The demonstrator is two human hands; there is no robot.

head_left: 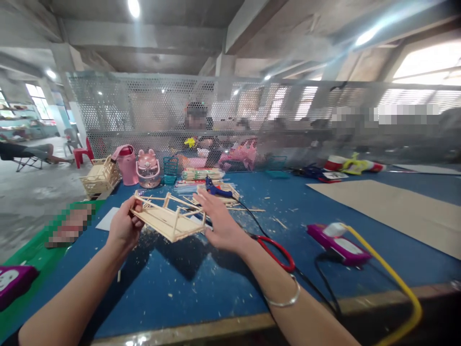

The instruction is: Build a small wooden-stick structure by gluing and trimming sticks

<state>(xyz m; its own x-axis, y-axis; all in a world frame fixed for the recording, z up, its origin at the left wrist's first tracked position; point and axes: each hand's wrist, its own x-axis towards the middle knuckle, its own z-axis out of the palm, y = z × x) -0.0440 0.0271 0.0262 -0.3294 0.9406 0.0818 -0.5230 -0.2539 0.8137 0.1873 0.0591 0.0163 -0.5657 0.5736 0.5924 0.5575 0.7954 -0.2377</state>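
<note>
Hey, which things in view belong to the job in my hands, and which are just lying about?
Likely part of the job:
- wooden stick frame, held in your left hand, with your right hand at its other end
- blue glue gun
- stick bundle

Probably just lying about:
- pink bottle
- eared drink container
- large brown sheet
</note>
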